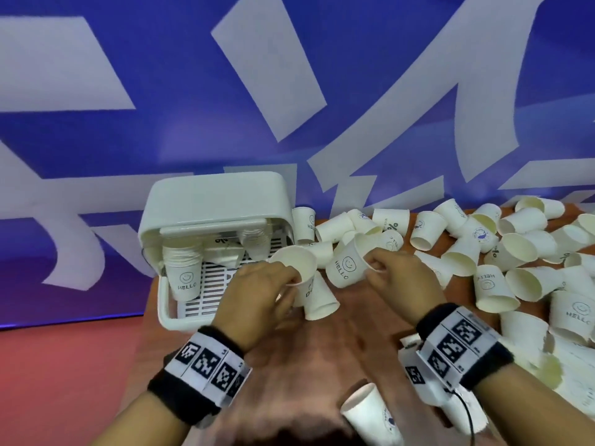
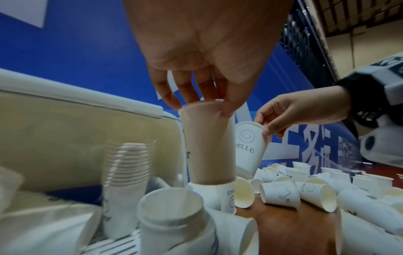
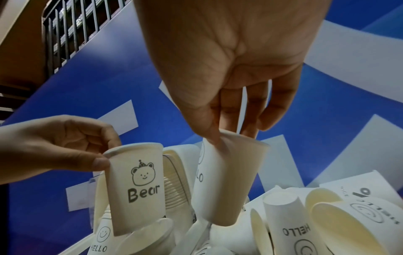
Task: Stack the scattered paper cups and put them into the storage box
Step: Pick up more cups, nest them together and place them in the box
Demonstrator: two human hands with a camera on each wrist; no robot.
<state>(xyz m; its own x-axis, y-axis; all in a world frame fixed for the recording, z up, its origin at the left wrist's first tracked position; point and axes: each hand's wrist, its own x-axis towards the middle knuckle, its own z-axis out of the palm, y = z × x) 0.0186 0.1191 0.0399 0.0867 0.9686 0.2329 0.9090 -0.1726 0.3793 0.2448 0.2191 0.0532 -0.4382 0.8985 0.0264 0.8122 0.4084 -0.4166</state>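
The left hand point(image 1: 257, 289) pinches the rim of a "Bear" paper cup point(image 3: 136, 186) just right of the open storage box point(image 1: 170, 304) – held in the air, mouth up. Beside it, the right hand point(image 1: 397, 273) pinches a "HELLO" cup point(image 1: 346, 265) by its rim. Nested stacks point(image 1: 183, 272) stand inside the box; scattered cups point(image 1: 515, 249) lie on the table point(image 1: 354, 342) to the box's right.

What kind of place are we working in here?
Probably an event or exhibition hall, not a kitchen: a big blue printed banner backs the wooden table, and metal railings show overhead.
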